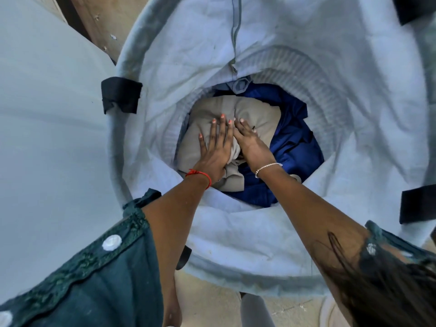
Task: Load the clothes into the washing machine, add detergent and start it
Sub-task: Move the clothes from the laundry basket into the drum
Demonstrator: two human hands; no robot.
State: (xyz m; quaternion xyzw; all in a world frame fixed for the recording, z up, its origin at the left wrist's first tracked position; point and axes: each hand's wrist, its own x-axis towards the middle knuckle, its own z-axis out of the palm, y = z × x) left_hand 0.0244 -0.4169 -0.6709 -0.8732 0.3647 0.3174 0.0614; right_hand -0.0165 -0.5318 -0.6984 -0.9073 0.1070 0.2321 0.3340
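Observation:
I look straight down into a tall pale-blue fabric laundry hamper (271, 36). At its bottom lie a beige garment (257, 116) and a dark blue garment (295, 142). My left hand (215, 147) rests flat on the beige garment, fingers spread. My right hand (250, 140) lies beside it, fingers curled into the beige cloth; whether it grips the cloth is unclear. No washing machine or detergent is recognisable in view.
The hamper's padded rim (118, 128) carries black straps (120, 95) (417, 204). A large pale surface (47, 114) fills the left side. A wooden panel (101, 17) shows at top left. Sandy floor (212, 303) lies below the hamper.

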